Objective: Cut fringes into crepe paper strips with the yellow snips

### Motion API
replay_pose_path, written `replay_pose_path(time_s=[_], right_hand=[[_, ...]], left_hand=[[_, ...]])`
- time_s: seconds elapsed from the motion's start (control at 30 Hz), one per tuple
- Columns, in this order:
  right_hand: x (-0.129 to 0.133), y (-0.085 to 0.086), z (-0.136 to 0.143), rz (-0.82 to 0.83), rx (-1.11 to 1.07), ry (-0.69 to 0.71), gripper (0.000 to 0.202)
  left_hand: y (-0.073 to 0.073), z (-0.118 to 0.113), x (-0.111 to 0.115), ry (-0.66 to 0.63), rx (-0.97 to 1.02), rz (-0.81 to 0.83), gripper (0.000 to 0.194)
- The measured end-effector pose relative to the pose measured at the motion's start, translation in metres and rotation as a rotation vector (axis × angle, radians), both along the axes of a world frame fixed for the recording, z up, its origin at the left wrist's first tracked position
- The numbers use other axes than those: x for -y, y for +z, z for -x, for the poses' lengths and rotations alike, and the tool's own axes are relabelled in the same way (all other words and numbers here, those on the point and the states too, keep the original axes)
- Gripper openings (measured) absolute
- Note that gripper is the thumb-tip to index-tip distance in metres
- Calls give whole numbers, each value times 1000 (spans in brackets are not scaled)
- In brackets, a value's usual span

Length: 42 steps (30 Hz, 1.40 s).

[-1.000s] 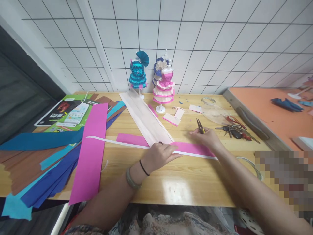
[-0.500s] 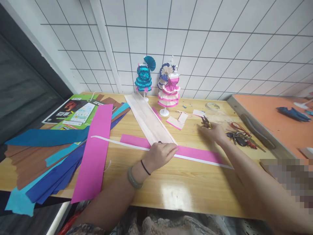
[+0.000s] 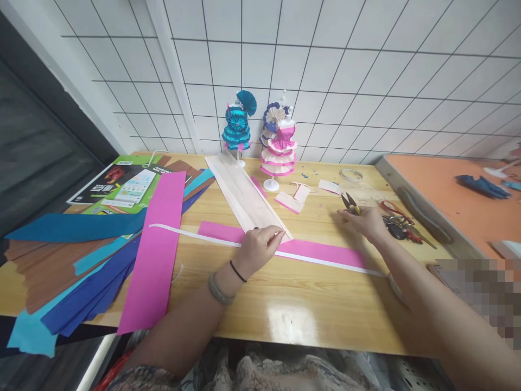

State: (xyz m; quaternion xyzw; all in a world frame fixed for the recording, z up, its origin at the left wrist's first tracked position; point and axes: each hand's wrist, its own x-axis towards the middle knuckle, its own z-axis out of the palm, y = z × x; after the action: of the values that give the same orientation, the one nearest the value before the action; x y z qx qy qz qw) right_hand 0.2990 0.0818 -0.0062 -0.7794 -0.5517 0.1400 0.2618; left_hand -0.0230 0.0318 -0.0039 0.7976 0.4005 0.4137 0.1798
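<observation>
My left hand (image 3: 259, 251) is closed in a pinch over a long pink strip (image 3: 325, 251) that lies crosswise on the table. Whatever its fingertips hold is too small to make out. A narrow white band, like tape (image 3: 325, 263), runs along the pink strip's near edge and passes by this hand. Just beyond the hand, a pale cream strip (image 3: 244, 190) stretches toward the wall. On the right, my right hand (image 3: 368, 222) grips small scissors (image 3: 349, 202), their dark blades apart and pointing up and away.
Dressed miniature mannequins in teal (image 3: 237, 127) and pink (image 3: 280, 149) stand by the wall. A wide pink sheet (image 3: 157, 255) and fanned blue and brown pieces (image 3: 52, 266) cover the left. Keys (image 3: 401, 231) and a clear ring (image 3: 350, 175) lie at right, near an orange surface (image 3: 431, 184).
My left hand has lifted slightly off the strip, fingertips still pinched. My right hand has moved a little right with the scissors, whose blades now show more clearly. The view has shifted slightly.
</observation>
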Motion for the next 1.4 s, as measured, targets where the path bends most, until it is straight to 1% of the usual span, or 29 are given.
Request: replay_pose_path(time_s=[0.2,0.33,0.43,0.5,0.57,0.63,0.7,0.77,0.9,1.1,1.23,1.4], right_hand=[[3,0,1,-30,-8,17,40],[6,8,8,-1,-30,2,36],[11,15,18,31,-55,-3,42],[17,19,29,55,-76,13,46],[24,20,45,101,-104,51,43],[31,19,65,186,-177,136,38],[37,16,86,184,-241,247,35],[39,13,104,162,-277,317,32],[31,7,127,158,-314,326,23],[18,2,141,171,-342,301,19],[18,4,144,194,-389,287,19],[15,6,145,222,-510,286,20]], left_hand=[[-2,0,0,-6,10,26,20],[-1,1,0,-14,29,34,21],[0,1,0,0,50,54,21],[0,1,-1,23,80,91,21],[-1,2,-2,54,123,139,22],[-1,3,-3,77,165,181,23],[-1,4,-3,78,189,214,26],[0,4,-4,66,198,236,30],[1,5,-3,46,213,262,36],[0,6,-5,49,224,278,37],[-1,7,-6,64,242,284,38],[-2,7,-7,66,261,299,38]])
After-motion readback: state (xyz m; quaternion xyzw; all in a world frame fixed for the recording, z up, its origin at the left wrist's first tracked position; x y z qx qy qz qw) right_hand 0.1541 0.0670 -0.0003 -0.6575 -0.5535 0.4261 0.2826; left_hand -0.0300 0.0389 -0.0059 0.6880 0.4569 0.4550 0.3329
